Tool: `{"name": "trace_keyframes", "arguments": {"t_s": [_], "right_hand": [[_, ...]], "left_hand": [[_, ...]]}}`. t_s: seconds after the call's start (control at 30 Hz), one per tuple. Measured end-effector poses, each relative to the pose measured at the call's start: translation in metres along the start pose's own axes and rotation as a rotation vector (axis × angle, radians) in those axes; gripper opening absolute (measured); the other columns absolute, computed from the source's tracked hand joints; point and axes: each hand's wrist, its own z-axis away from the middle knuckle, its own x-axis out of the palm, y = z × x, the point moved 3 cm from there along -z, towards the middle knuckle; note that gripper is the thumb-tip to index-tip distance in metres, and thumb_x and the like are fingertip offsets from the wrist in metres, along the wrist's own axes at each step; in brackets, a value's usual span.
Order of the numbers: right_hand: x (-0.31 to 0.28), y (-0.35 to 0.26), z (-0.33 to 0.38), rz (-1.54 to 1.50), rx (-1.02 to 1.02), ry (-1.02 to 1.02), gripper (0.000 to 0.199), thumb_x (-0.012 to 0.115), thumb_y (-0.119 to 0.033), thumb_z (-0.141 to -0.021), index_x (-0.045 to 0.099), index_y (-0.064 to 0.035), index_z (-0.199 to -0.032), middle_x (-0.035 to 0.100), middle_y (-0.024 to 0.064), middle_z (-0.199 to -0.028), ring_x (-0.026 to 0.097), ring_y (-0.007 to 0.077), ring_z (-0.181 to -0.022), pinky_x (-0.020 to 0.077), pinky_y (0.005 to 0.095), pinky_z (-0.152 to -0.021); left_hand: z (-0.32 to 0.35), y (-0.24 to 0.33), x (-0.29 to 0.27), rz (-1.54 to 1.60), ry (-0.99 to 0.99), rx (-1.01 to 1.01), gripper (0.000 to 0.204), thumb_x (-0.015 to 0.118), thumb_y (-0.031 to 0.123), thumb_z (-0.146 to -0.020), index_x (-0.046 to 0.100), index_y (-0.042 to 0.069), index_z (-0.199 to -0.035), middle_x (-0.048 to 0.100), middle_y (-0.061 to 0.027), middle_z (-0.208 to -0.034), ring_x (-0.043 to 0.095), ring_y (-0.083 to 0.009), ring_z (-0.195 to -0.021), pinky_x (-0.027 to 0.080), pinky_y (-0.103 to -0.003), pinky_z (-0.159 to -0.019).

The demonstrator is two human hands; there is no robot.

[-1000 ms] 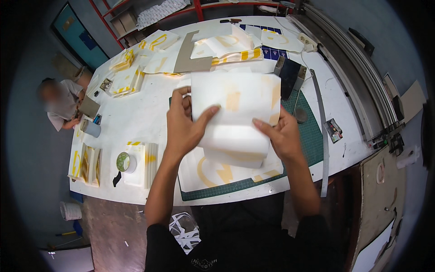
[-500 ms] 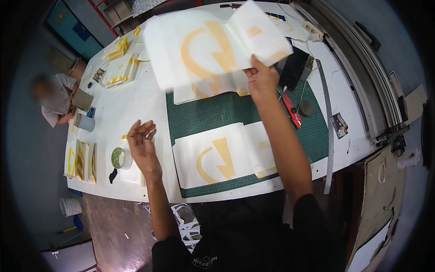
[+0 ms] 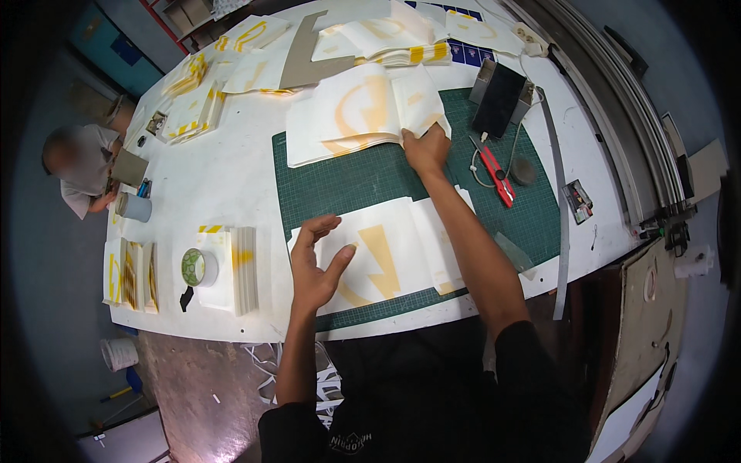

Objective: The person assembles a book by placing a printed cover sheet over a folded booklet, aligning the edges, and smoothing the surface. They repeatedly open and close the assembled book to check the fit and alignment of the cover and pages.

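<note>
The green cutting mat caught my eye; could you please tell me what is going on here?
The person's right grip is on the near edge of some patterned sheets toward the far side of the mat. The left grip is open, over other patterned sheets nearer the body. A red cutter lies on the mat's right part.

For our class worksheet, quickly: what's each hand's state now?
Left hand: open, holding nothing.
Right hand: touching the farther sheets; grip can't be told.

The upper white sheets (image 3: 351, 116), printed in pale orange, lie layered and creased at upper centre of the frame; the lower white paper (image 3: 394, 239), printed similarly, lies flat at lower centre.
</note>
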Motion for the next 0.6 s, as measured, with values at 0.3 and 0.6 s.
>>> {"name": "trace_keyframes", "arguments": {"t_s": [0.3,0.6], "right_hand": [[-0.04,-0.002,0.01,0.025,-0.046,0.168,0.069,0.089,-0.036,-0.081,0.06,0.0114,-0.121,0.074,0.0297,-0.098,0.075,0.0462,-0.094,0.0591,0.0515,-0.083],[-0.169,0.034,0.045,0.208,-0.502,-0.54,0.023,0.074,-0.003,-0.095,0.073,0.002,-0.117,0.073,0.015,-0.096,0.072,0.0275,-0.081,0.0578,0.0397,-0.076]], "left_hand": [[0.004,0.014,0.023,-0.232,-0.053,0.059,0.043,0.088,0.015,-0.086,0.069,-0.001,-0.121,0.071,-0.0161,-0.117,0.067,-0.032,-0.114,0.051,-0.04,-0.102],[0.051,0.02,0.047,-0.581,-0.502,0.388,0.044,0.089,0.024,-0.083,0.072,0.008,-0.121,0.068,-0.0144,-0.125,0.064,-0.0365,-0.117,0.05,-0.05,-0.104]]}}
